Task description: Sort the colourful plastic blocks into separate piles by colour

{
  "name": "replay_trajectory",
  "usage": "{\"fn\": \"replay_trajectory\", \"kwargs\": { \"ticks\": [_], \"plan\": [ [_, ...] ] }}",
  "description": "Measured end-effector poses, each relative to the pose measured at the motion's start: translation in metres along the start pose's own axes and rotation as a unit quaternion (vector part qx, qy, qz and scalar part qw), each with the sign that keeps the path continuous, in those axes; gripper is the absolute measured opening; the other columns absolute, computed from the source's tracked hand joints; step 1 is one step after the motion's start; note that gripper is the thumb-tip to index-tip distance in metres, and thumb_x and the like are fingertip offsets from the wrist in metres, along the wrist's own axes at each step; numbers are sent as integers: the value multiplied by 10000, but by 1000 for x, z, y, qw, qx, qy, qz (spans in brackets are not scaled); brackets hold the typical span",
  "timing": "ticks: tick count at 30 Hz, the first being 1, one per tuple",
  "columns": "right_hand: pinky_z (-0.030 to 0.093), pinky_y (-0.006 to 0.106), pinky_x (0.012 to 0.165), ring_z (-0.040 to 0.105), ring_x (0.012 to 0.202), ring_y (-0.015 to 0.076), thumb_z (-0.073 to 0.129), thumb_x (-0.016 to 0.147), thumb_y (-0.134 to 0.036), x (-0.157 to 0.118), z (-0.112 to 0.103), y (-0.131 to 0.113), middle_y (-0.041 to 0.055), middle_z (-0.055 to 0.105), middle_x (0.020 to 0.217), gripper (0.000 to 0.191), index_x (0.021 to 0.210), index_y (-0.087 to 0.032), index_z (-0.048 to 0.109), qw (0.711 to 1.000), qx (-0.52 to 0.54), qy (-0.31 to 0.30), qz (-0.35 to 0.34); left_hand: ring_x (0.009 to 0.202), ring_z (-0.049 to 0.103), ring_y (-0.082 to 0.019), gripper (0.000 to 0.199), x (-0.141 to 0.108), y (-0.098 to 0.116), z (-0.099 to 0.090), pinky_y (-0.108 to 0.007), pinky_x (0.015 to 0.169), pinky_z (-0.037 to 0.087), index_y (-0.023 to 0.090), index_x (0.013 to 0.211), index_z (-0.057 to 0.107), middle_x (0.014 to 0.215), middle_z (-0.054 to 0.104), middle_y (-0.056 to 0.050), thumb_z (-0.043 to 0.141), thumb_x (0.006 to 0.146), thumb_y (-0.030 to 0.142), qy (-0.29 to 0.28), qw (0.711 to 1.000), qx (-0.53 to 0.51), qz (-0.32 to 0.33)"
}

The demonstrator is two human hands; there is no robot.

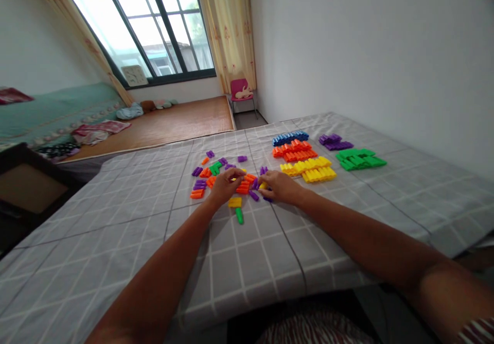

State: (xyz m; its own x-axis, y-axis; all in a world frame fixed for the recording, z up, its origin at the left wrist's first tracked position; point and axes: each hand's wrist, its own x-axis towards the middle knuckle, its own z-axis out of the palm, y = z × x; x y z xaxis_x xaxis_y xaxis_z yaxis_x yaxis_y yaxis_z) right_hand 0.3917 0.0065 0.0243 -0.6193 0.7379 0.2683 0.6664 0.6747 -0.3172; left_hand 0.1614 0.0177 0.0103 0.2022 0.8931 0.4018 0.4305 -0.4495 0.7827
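My left hand (pixel 227 184) is over a loose cluster of small plastic tube-shaped pieces, its fingers curled in a pinch. What it holds, if anything, is too small to make out. My right hand (pixel 278 186) has its fingers closed around a yellow piece (pixel 263 185) at the cluster's right edge. Between the hands lie orange pieces (pixel 243 187) and a purple piece (pixel 253 195). Nearer to me are a yellow pair (pixel 234 202) and a single green piece (pixel 240 216). Further left are green pieces (pixel 215 168) and purple pieces (pixel 199 184).
Sorted rows lie at the right: blue (pixel 290 138), orange (pixel 295 151), yellow (pixel 309 169), purple (pixel 335 142) and green (pixel 359 159). A grey checked cloth (pixel 247 267) covers the surface. Behind are a bed mat (pixel 185 120), a pink chair (pixel 240 87) and a wall (pixel 366 50).
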Motion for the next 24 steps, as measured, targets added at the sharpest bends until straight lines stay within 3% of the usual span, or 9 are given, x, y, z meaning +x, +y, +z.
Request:
{"fn": "replay_trajectory", "kwargs": {
  "ticks": [5, 10, 14, 20, 24],
  "plan": [
    [456, 300, 823, 591, 945, 194, 641, 725, -102, -8, -31, 28, 87, 635, 1030, 231, 949, -159, 634, 997, 50, 33, -41, 844, 671, -175, 180, -1, -2, 0, -287, 741, 556, 160, 921, 683, 915, 715, -64, 577, 791, 227, -9, 1000, 20, 21],
    [450, 295, 757, 603, 857, 201, 731, 695, -224, -26, -60, 68, 53, 660, 933, 196, 876, -186, 667, 998, -5, -55, -12, 856, 665, -179, 176, 0, -4, -2, -296, 731, 558, 154, 907, 681, 926, 712, -73, 557, 796, 212, -7, 998, 35, 43],
    [445, 315, 778, 597, 928, 244, 773, 657, -250, -31, -65, 70, 61, 681, 956, 230, 874, -213, 705, 991, -73, -112, 12, 875, 663, -175, 164, 0, -6, -2, -287, 734, 557, 167, 896, 685, 933, 715, -61, 561, 798, 209, -18, 998, 45, 48],
    [448, 323, 832, 607, 957, 240, 733, 675, -179, -30, -65, 61, 68, 680, 999, 222, 894, -216, 732, 988, -88, -122, -19, 853, 667, -173, 166, 1, -5, -6, -292, 727, 560, 164, 904, 683, 926, 718, -54, 561, 798, 198, 2, 998, 56, 30],
    [452, 316, 822, 624, 940, 238, 689, 686, -115, -30, -59, 69, 62, 692, 946, 160, 792, -224, 740, 984, -99, -145, -7, 869, 661, -166, 175, 1, -6, -14, -282, 725, 554, 173, 905, 683, 945, 716, -45, 537, 809, 168, 12, 995, 101, 24]
  ]
}}
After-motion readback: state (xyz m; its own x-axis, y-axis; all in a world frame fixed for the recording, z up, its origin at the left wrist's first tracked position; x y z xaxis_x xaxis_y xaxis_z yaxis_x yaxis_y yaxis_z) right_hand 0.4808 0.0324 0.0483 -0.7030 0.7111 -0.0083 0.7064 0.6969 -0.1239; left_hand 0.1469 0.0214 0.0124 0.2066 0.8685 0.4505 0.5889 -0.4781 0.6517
